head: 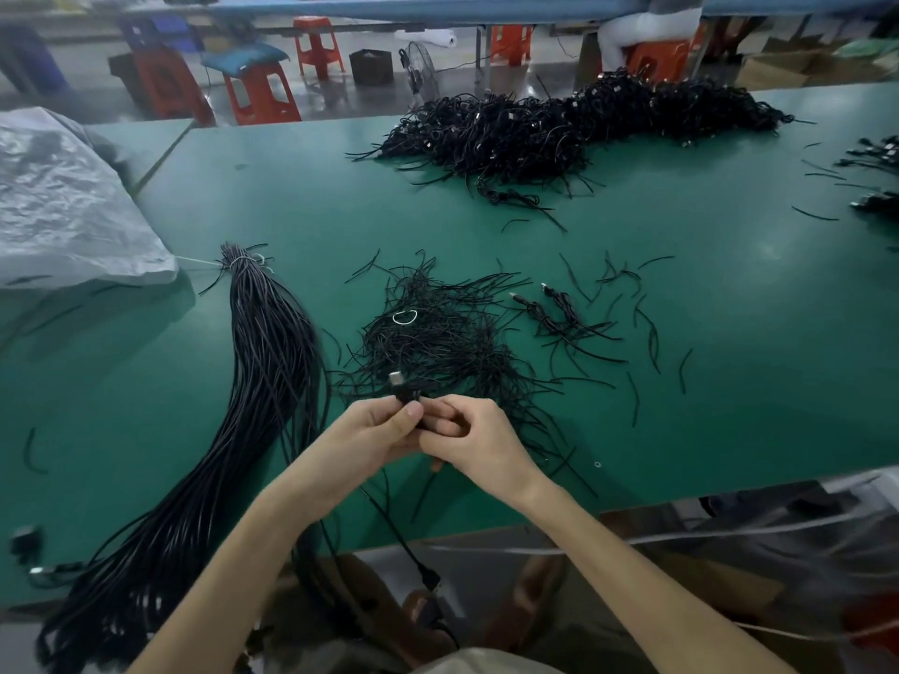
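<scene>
Both my hands are meeting just below the middle of the frame, over the near part of the green table (705,381). My left hand (374,430) is curling its fingers round a black cable (407,395), with the thumb pressing on top, and the cable's silver connector (396,379) is sticking up just above my fingertips. My right hand (479,442) is touching the left one, its fingers bending tightly in and pinching the same cable; what lies under those fingers is staying hidden from me. A length of the cable is hanging down past the table edge toward the bottom of the frame.

Just behind my hands a loose heap of thin black ties (438,333) is lying, with a white rubber band (404,317) on it. To the left of the heap a long tied bundle of cables (272,362) is running toward the lower left corner. A big pile of coiled cables (559,124) is sitting at the upper right, and a grey plastic bag (63,201) at the upper left.
</scene>
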{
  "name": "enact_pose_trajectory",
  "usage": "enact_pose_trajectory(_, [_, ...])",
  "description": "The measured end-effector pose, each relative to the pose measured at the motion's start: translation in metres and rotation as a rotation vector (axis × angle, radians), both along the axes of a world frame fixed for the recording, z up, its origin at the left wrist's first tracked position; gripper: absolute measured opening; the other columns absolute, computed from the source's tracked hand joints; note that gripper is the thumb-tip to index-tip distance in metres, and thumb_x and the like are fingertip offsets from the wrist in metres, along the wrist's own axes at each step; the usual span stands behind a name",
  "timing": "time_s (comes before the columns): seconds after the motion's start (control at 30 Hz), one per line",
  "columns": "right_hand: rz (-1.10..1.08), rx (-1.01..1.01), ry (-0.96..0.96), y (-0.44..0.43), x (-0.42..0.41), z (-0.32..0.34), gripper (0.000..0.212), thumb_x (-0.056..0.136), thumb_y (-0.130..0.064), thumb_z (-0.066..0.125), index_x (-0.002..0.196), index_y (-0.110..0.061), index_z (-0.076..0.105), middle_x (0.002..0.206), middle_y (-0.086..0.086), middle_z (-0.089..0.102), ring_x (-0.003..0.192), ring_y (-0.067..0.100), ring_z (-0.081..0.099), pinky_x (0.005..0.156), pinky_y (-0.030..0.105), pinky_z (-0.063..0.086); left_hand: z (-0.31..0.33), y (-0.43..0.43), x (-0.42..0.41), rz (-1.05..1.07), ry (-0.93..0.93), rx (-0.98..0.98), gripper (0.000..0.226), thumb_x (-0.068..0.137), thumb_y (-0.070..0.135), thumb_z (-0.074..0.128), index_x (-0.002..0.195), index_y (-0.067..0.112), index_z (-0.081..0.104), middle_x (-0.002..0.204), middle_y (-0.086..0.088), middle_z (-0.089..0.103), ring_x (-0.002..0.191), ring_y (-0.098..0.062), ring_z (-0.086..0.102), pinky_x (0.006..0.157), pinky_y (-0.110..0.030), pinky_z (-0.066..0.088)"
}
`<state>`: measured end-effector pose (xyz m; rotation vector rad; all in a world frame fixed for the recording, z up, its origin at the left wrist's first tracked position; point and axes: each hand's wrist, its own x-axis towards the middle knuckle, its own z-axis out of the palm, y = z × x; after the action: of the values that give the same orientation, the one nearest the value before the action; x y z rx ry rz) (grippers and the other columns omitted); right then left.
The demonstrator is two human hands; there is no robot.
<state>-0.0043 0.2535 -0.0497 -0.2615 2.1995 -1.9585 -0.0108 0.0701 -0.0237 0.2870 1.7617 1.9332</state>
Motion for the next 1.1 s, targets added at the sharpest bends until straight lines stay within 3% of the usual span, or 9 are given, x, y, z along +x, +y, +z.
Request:
enact_pose_trajectory(0.13, [0.026,0.134,0.079,0.005,0.001,0.001,0.017,0.087,-0.027,0.076,0.103,-0.024,0.074,0.088,-0.006,0.073,0.080,0.011,0.068,0.075,0.038,0.060,0.008,0.000,0.004,0.078,0.258,-0.307,0.022,0.093,0.033,0.062,0.102,0.027,0.080,0.102,-0.003,0.079,0.101,-0.023,0.074,0.094,-0.031,0.057])
enact_pose_trajectory(0.2, [0.023,0.225,0.147,0.007,0.002,0.001,0.011,0.089,-0.027,0.074,0.099,-0.023,0.072,0.086,-0.007,0.070,0.078,0.010,0.063,0.072,0.030,0.054,0.008,0.002,0.008,0.186,0.342,-0.466,0.013,0.085,0.045,0.065,0.084,0.043,0.078,0.092,0.000,0.074,0.089,-0.019,0.071,0.081,-0.022,0.055])
enact_pose_trajectory(0.3, [0.041,0.374,0.217,0.011,0.003,-0.001,0.012,0.092,-0.031,0.073,0.089,-0.023,0.066,0.080,-0.010,0.061,0.072,0.006,0.054,0.066,0.019,0.041,0.007,-0.005,0.008,0.234,0.378,-0.611,0.019,0.080,0.051,0.072,0.063,0.042,0.073,0.070,-0.001,0.070,0.064,-0.008,0.061,0.061,-0.021,0.046])
enact_pose_trajectory(0.43, [0.162,0.532,0.252,0.014,0.010,-0.006,0.016,0.102,-0.028,0.060,0.105,-0.015,0.069,0.094,-0.004,0.063,0.085,0.013,0.059,0.079,0.035,0.050,-0.002,-0.009,0.008,0.139,0.338,-0.797,0.022,0.084,0.044,0.079,0.069,0.029,0.073,0.063,0.002,0.070,0.048,-0.002,0.050,0.050,-0.017,0.036])
enact_pose_trajectory(0.57, [0.198,0.707,0.388,0.017,0.015,-0.007,0.019,0.104,-0.022,0.055,0.112,-0.010,0.069,0.100,0.002,0.065,0.093,0.019,0.061,0.083,0.041,0.052,-0.005,-0.014,0.006,0.007,0.366,-0.938,0.027,0.078,0.054,0.081,0.093,0.035,0.068,0.086,0.016,0.069,0.074,0.003,0.061,0.063,-0.015,0.044])
enact_pose_trajectory(0.67, [0.235,0.829,0.503,0.016,0.017,-0.006,0.016,0.103,-0.009,0.052,0.112,-0.008,0.066,0.101,0.004,0.063,0.095,0.020,0.058,0.081,0.038,0.052,-0.002,-0.009,0.005,-0.207,0.381,-0.952,0.028,0.086,0.059,0.071,0.102,0.037,0.065,0.089,0.016,0.069,0.078,0.002,0.062,0.067,-0.019,0.051])
enact_pose_trajectory(0.83, [0.244,0.878,0.569,0.015,0.015,-0.001,0.014,0.100,0.000,0.049,0.102,-0.007,0.062,0.097,0.007,0.060,0.093,0.022,0.054,0.077,0.039,0.051,0.002,0.005,0.002,-0.293,0.487,-1.105,0.037,0.101,0.058,0.043,0.096,0.026,0.062,0.081,0.005,0.066,0.070,-0.016,0.062,0.069,-0.040,0.055])
enact_pose_trajectory(0.97, [0.172,0.923,0.697,0.018,0.006,0.002,0.013,0.098,0.000,0.057,0.102,-0.008,0.067,0.094,0.004,0.062,0.093,0.020,0.054,0.076,0.034,0.050,0.000,0.010,-0.004,-0.295,0.384,-1.036,0.043,0.107,0.051,0.029,0.101,0.017,0.055,0.093,-0.009,0.067,0.080,-0.030,0.062,0.080,-0.048,0.053])
enact_pose_trajectory(1.1, [0.111,0.920,0.812,0.018,-0.003,0.006,0.011,0.092,0.000,0.065,0.098,-0.006,0.071,0.089,0.006,0.066,0.088,0.024,0.058,0.075,0.035,0.053,-0.007,0.011,-0.008,-0.262,0.366,-0.924,0.044,0.108,0.050,0.029,0.103,0.012,0.051,0.088,-0.015,0.060,0.069,-0.027,0.047,0.074,-0.048,0.049])
